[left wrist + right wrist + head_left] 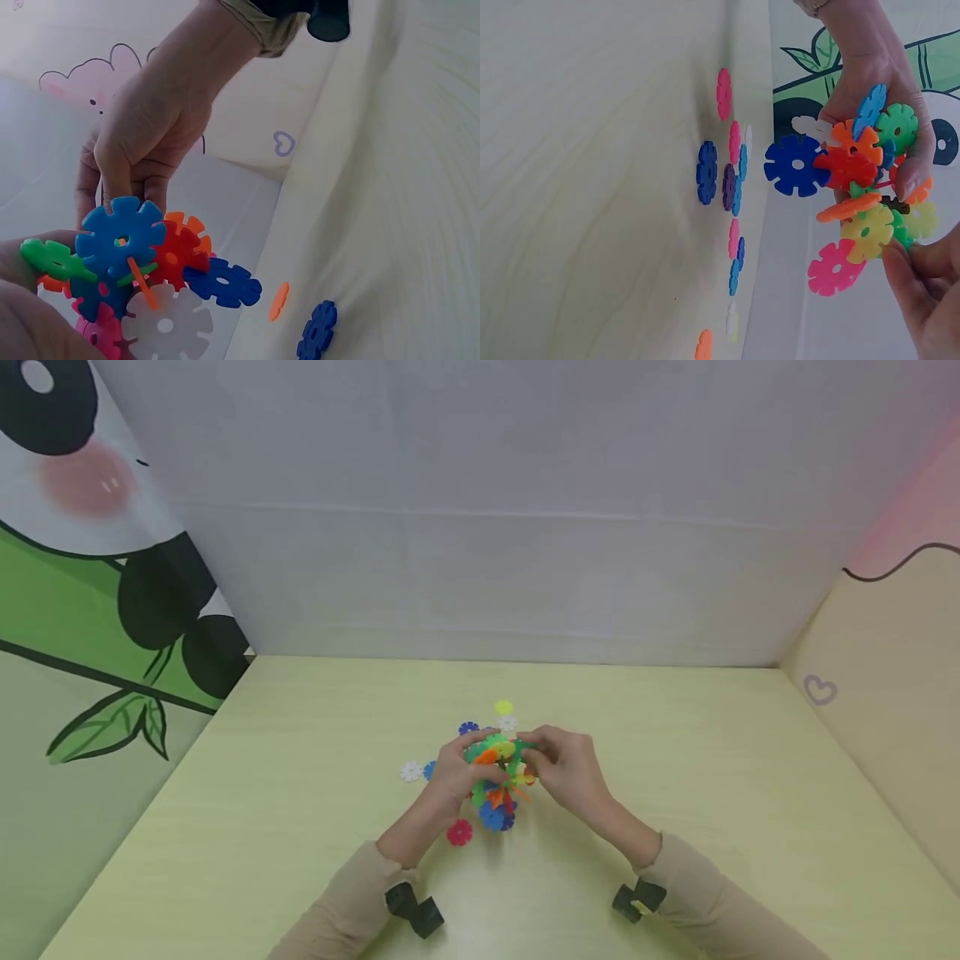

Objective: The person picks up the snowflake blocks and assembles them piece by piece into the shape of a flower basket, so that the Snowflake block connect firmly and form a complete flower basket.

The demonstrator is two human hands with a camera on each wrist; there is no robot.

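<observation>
Over the table, the left hand (450,774) grips a ball-like cluster of slotted plastic snowflake discs (497,752) joined edge to edge. Blue, red, orange, green, yellow, pink and white discs jut out at many angles. From the other side, the right hand (572,770) pinches at the rim of the cluster with thumb and finger. In the right wrist view, those fingertips meet by a yellow disc (870,232), with green just behind it. A blue disc (121,236) faces the left wrist view and partly hides the right fingers.
Loose discs lie on the pale table (262,827) around the cluster: a red one (460,832) in front, a white one (411,771) at left, a yellow one (504,707) behind. A grey-white panel (525,585) borders the back, and printed panels stand at both sides.
</observation>
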